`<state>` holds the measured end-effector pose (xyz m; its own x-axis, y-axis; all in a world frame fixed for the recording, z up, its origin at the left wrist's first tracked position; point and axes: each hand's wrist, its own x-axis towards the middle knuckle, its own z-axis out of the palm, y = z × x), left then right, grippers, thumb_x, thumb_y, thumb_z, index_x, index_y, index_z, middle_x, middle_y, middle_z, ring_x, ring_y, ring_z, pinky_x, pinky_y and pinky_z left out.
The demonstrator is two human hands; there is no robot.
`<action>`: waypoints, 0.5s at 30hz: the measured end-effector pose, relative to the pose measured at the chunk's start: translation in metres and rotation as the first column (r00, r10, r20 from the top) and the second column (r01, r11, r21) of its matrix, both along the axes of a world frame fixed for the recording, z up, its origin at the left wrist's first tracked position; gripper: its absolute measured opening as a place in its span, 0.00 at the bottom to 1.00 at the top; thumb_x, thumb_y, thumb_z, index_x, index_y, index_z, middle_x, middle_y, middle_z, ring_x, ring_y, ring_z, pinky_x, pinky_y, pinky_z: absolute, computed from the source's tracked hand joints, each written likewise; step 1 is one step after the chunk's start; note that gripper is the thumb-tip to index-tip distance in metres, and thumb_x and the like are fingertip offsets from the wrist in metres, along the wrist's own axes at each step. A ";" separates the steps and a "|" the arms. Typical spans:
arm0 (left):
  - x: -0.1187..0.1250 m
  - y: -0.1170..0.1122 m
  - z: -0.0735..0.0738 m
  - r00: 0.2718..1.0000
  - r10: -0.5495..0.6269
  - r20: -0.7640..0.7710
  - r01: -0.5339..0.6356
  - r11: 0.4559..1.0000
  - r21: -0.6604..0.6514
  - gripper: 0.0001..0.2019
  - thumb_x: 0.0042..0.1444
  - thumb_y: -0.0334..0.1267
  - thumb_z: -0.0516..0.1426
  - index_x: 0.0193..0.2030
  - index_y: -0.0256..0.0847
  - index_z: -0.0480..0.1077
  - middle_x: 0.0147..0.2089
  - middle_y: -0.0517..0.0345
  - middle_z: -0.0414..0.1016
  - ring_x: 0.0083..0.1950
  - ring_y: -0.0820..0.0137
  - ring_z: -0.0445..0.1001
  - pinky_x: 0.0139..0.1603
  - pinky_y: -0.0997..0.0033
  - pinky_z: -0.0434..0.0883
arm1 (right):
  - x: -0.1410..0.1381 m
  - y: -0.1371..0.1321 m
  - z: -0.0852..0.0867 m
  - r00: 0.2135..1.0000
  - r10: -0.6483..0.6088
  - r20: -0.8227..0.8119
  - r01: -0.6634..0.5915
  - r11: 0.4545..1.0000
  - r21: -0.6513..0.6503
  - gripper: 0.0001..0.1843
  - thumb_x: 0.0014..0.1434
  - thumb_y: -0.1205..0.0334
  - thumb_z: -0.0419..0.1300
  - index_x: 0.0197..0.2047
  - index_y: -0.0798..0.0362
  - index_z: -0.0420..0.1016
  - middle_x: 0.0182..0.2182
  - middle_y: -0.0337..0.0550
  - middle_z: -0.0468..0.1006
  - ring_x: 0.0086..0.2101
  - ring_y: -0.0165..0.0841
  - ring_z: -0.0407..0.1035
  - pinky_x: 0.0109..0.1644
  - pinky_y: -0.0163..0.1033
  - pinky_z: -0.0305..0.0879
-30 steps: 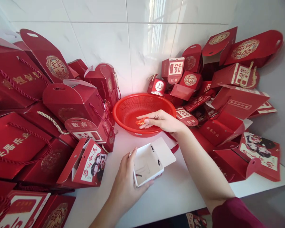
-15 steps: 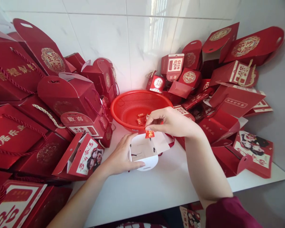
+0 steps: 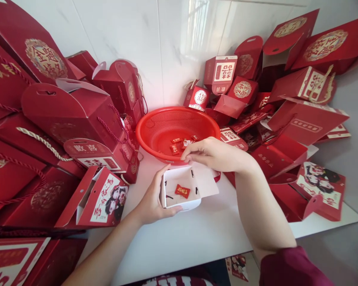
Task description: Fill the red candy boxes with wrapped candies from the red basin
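Note:
My left hand (image 3: 150,200) grips the left side of a small open box (image 3: 179,204), white inside, on the white counter. A small red packet (image 3: 182,191) lies inside the box. My right hand (image 3: 213,153) hovers just above the box's far edge, by the near rim of a red plastic basket (image 3: 155,125); its fingers are loosely curled and I see nothing in them. A few more small red packets (image 3: 180,143) lie on the basket's bottom.
Piles of red gift boxes and bags (image 3: 77,115) crowd the left of the counter, and more red boxes (image 3: 298,115) are heaped on the right. A white tiled wall (image 3: 155,43) stands behind. The counter's front edge (image 3: 197,260) runs near me.
My right hand took a red packet from the basket, carried it over the open box and let it go; the packet now lies inside. My left hand shifted its hold on the box.

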<state>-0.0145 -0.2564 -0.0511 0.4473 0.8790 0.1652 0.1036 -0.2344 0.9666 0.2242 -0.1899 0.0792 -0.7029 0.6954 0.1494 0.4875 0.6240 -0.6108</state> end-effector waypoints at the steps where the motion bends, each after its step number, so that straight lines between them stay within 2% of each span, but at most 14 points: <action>1: 0.000 0.000 0.000 1.000 -0.001 -0.017 0.001 1.000 0.024 0.54 0.44 0.39 0.71 0.72 0.48 0.43 0.71 0.44 0.53 0.72 0.49 0.56 0.70 0.48 0.61 | 0.002 0.002 -0.001 0.998 -0.060 -0.017 0.060 0.998 0.003 0.13 0.64 0.70 0.54 0.40 0.51 0.81 0.38 0.38 0.83 0.39 0.31 0.76 0.45 0.35 0.68; 5: -0.001 0.003 -0.003 0.995 0.023 -0.092 -0.013 0.994 0.108 0.50 0.46 0.39 0.69 0.72 0.45 0.46 0.71 0.43 0.53 0.72 0.48 0.56 0.71 0.46 0.58 | 0.006 0.029 -0.016 0.943 -0.331 -0.034 0.333 0.940 0.077 0.13 0.65 0.66 0.53 0.40 0.52 0.80 0.40 0.41 0.83 0.42 0.34 0.76 0.48 0.38 0.67; 8: -0.001 0.008 -0.006 0.996 0.024 -0.080 -0.013 0.990 0.140 0.48 0.49 0.41 0.67 0.72 0.44 0.46 0.71 0.41 0.54 0.71 0.46 0.56 0.70 0.44 0.58 | -0.001 0.065 -0.031 0.907 -0.413 0.081 0.405 0.909 0.099 0.16 0.66 0.68 0.51 0.49 0.55 0.78 0.50 0.46 0.80 0.52 0.38 0.73 0.57 0.40 0.64; 11: 0.000 0.012 -0.008 0.999 0.017 -0.050 -0.008 0.985 0.173 0.47 0.50 0.42 0.66 0.72 0.44 0.45 0.70 0.40 0.53 0.70 0.46 0.57 0.69 0.43 0.59 | -0.025 0.100 -0.042 0.903 -0.323 0.284 0.331 0.943 0.019 0.23 0.67 0.68 0.50 0.63 0.58 0.69 0.61 0.52 0.71 0.60 0.42 0.66 0.63 0.43 0.59; 13: -0.001 0.015 -0.009 0.999 0.025 -0.037 -0.018 0.982 0.191 0.47 0.51 0.43 0.66 0.72 0.44 0.45 0.70 0.41 0.53 0.70 0.46 0.57 0.69 0.43 0.59 | -0.045 0.115 -0.048 0.906 -0.235 0.352 0.265 0.964 -0.038 0.25 0.65 0.66 0.53 0.65 0.56 0.67 0.64 0.52 0.68 0.62 0.44 0.64 0.64 0.43 0.58; 15: -0.002 0.020 -0.011 0.999 0.039 -0.024 -0.034 0.981 0.189 0.46 0.51 0.44 0.66 0.71 0.44 0.46 0.71 0.40 0.52 0.71 0.46 0.57 0.69 0.43 0.59 | -0.063 0.123 -0.053 0.905 -0.151 0.398 0.206 0.973 -0.100 0.26 0.62 0.64 0.58 0.64 0.52 0.70 0.65 0.50 0.67 0.62 0.46 0.64 0.64 0.45 0.60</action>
<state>-0.0170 -0.2369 -0.0622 0.4220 0.8490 0.3179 0.1414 -0.4080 0.9020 0.1607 -0.0670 0.0261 -0.5485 0.8086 -0.2127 0.7970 0.4288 -0.4254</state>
